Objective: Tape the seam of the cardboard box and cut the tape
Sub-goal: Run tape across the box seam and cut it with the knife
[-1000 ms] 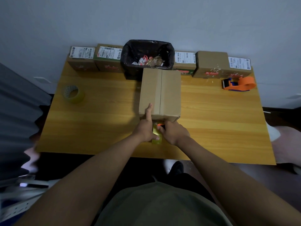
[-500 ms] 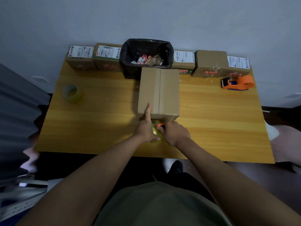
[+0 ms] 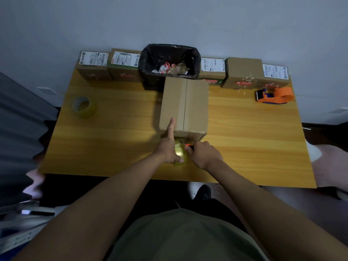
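Box (image 3: 183, 108) sat just beyond my hands, seam running away from me. Left hand (image 3: 170, 150) gripped tape roll (image 3: 180, 155), index finger pinning box top. Right hand (image 3: 204, 155) fisted round orange cutter (image 3: 188, 146) at near edge. Judged box light, likely to skid; tape thin, clingy.

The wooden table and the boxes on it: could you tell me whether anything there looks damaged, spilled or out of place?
Only small things. Pale flecks, perhaps tape or paper scraps, are scattered on the brown cardboard box at the back right and on the wooden table beside the orange tape dispenser. Nothing else stands out.
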